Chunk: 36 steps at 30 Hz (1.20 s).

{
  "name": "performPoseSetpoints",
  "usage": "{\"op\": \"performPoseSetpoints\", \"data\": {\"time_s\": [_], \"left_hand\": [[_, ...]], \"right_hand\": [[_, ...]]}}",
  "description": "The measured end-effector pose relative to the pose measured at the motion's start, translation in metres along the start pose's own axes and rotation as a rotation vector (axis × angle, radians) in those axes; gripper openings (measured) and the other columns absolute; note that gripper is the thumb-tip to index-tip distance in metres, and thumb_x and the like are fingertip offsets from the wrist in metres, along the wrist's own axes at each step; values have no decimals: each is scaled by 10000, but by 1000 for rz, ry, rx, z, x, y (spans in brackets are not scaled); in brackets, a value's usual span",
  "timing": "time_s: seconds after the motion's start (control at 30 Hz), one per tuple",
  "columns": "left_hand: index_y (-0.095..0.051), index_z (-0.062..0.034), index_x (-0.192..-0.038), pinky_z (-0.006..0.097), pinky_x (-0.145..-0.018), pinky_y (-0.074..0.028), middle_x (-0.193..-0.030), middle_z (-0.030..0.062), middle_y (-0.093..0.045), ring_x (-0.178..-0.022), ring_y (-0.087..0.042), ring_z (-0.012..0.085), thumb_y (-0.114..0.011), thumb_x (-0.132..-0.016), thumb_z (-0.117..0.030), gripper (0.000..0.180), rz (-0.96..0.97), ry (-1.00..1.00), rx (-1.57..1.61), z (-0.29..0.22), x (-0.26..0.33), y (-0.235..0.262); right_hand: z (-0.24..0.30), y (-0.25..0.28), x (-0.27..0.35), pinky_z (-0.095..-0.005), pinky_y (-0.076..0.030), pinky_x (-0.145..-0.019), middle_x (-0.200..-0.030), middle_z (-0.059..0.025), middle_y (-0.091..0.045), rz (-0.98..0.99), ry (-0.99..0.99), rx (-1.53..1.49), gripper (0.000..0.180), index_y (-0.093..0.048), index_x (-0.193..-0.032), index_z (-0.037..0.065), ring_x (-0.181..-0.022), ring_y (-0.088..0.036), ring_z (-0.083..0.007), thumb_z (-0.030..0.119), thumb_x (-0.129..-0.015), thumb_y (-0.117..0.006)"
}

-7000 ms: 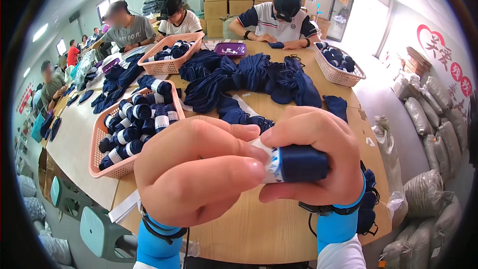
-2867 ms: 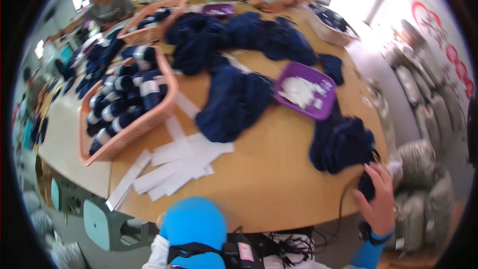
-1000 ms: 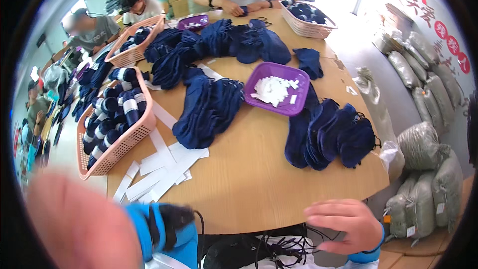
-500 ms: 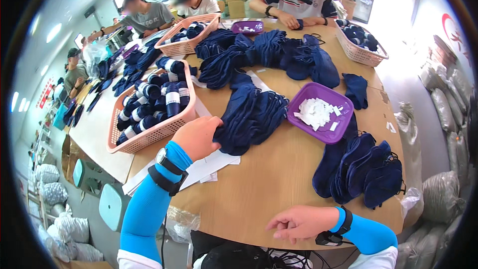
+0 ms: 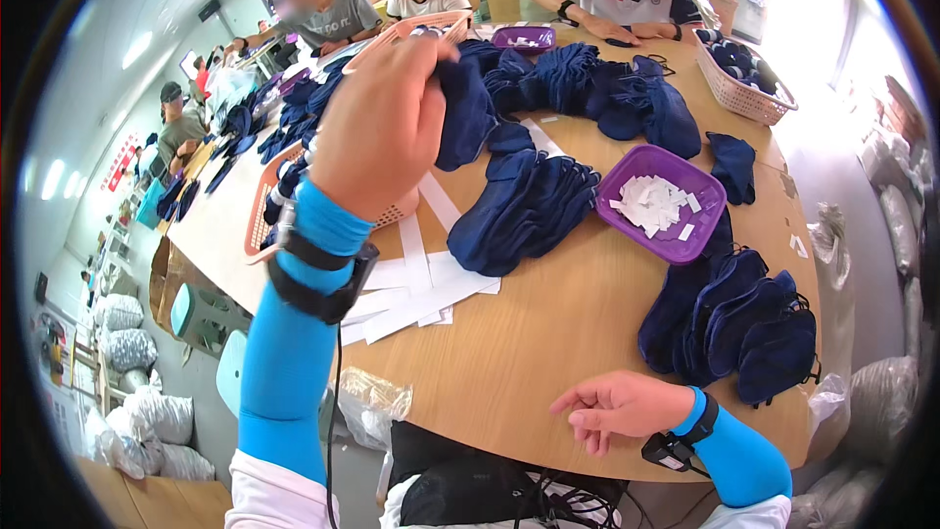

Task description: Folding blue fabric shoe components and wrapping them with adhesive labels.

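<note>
My left hand (image 5: 377, 127) is raised, its fingers closed on a navy eye mask (image 5: 462, 116) that hangs from them. Below it on the table lies a fanned pile of navy eye masks (image 5: 519, 211). Over the table's front edge, my right hand (image 5: 627, 409) holds nothing; its fingers are loosely apart. Beyond it, to the right, sits another overlapping stack of eye masks (image 5: 729, 328). A purple tray (image 5: 676, 247) with small white labels (image 5: 650, 206) stands between the two piles.
Behind my left arm stands a pink basket (image 5: 262, 206) of rolled navy bundles, partly hidden. White paper strips (image 5: 431, 299) lie near the front. More navy masks (image 5: 548, 78) cover the far side, near another pink basket (image 5: 749, 88). A person (image 5: 627, 0) works opposite.
My left hand has lifted up and away from the mask pile with one eye mask in it. The right hand keeps nearly the same pose. The view has shifted a little.
</note>
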<state>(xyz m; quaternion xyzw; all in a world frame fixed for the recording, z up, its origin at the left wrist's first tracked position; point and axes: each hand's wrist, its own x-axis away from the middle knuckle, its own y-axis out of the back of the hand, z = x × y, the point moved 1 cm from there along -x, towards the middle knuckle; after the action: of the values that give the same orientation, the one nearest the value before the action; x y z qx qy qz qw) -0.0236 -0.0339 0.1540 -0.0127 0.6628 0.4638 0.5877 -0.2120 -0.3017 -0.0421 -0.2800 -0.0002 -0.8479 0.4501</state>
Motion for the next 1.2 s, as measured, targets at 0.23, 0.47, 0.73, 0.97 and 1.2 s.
{"op": "performPoseSetpoints", "data": {"time_s": [0.23,0.47,0.73,0.97,1.2], "left_hand": [[-601,-16,-1235,275,-896,-513,-1010,44,-663,-921,-629,130,-539,-965,-21,277,289,128,458,-72,-8,86],[-617,-33,-1206,430,-922,-533,-1143,152,-682,-1075,-653,370,-687,-890,-21,324,742,330,346,-99,119,9],[-634,-63,-1268,513,-1097,-448,-1414,168,-574,-1301,-547,413,-749,-835,-79,448,632,500,385,-158,183,34],[-637,-150,-1343,559,-1149,-396,-1534,249,-440,-1410,-402,515,-750,-862,-139,494,501,632,276,-169,208,-14],[-630,-69,-1313,523,-1140,-387,-1470,154,-531,-1378,-432,456,-745,-856,-125,474,451,645,279,-161,211,-24]], "right_hand": [[-2,8,4,-246,-560,-650,-867,-52,-686,30,86,-133,374,-529,-1416,-26,-749,-688,-112,184,-1106,-514],[-3,10,0,-267,-513,-571,-882,-73,-673,-264,306,-389,228,-503,-1282,7,-686,-655,-135,101,-1075,-520],[39,-37,5,-402,-525,-873,-990,-100,-632,-474,878,1004,375,-604,-1113,81,-941,-641,-299,127,-803,-811],[30,-53,-2,-422,-496,-825,-1025,-104,-539,-362,616,1139,370,-668,-1027,96,-946,-561,-307,210,-732,-860],[30,-53,-8,-415,-494,-814,-1001,-93,-548,-373,544,1142,318,-664,-963,90,-933,-563,-309,189,-727,-853]]}}
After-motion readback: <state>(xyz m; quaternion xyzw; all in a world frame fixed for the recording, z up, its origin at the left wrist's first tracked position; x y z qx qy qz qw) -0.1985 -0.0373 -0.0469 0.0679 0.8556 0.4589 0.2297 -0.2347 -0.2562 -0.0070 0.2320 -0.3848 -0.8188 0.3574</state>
